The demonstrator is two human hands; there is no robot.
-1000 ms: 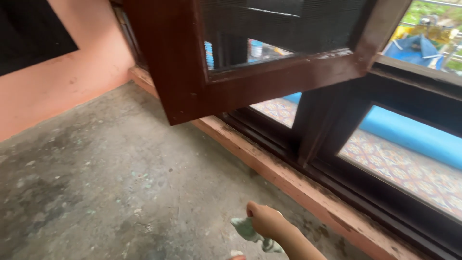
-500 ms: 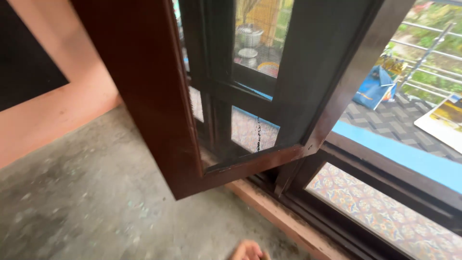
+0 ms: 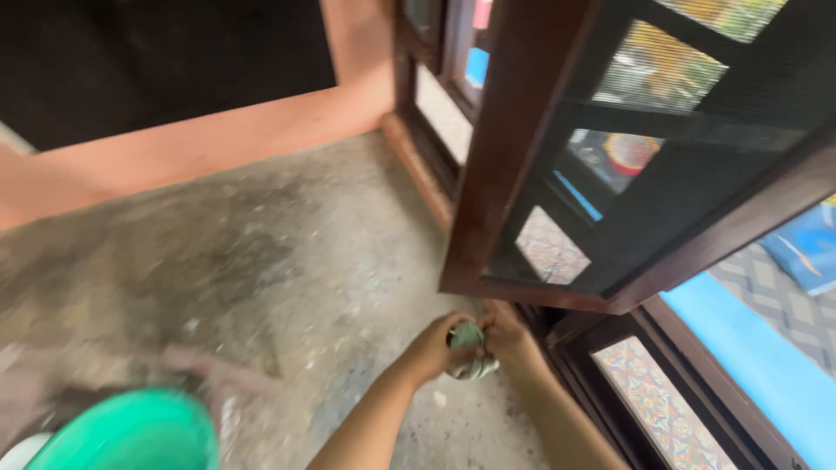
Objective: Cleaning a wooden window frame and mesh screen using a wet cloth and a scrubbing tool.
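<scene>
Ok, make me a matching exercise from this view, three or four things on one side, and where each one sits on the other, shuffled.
Things:
1. crumpled pale green cloth
2. round green plastic basin
3. dark brown wooden screen shutter
4. grey stained concrete floor

Places:
A. bottom left corner
B. between both hands
C. upper right, swung open
D. spread across the middle

Pairs: 1-B, 2-A, 3-C, 4-D

We see no package, label, sign or screen for sure. Nearest candidate: blue flat thing (image 3: 805,248) outside, at right edge past brown shutter (image 3: 522,148), with orange streak on it; too blurred for us to tell its kind. Round red-and-yellow thing (image 3: 629,150) shows behind mesh; kind unclear too. Nothing printed legible anywhere in our view.
</scene>
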